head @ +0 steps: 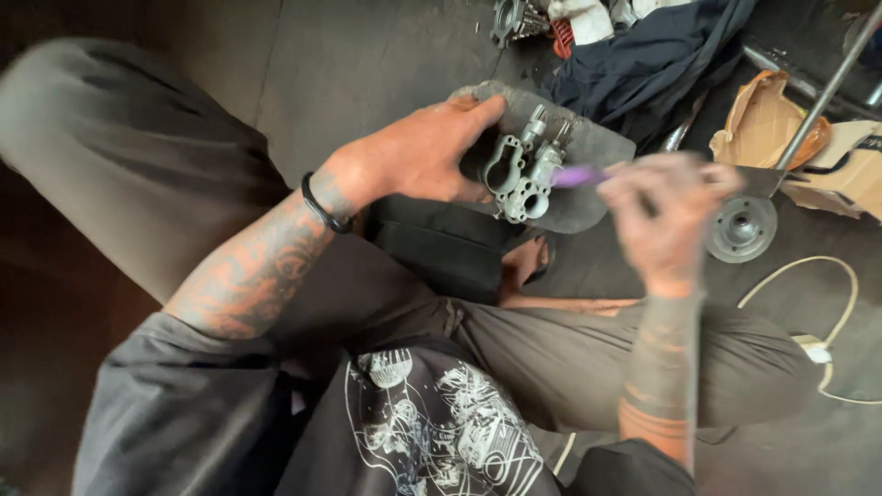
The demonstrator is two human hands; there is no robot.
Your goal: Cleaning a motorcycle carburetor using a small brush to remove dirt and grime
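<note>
Dark concrete floor lies below as the left hand grips a grey cast-metal carburettor body and the blurred right hand, closed on a purple-handled tool, seems mid-cleaning; steady aim needed.

right hand motion-blurred, fingers indistinct; grip on purple tool unclear, tool's rear end lost in blur. left hand covers near side of metal carburetor; palm side hidden. grey pad partly hidden under carburetor and hands. metal part at top edge cut off. dark cloth cut by top edge. cardboard cut by right edge. white cord runs off right edge.
</note>
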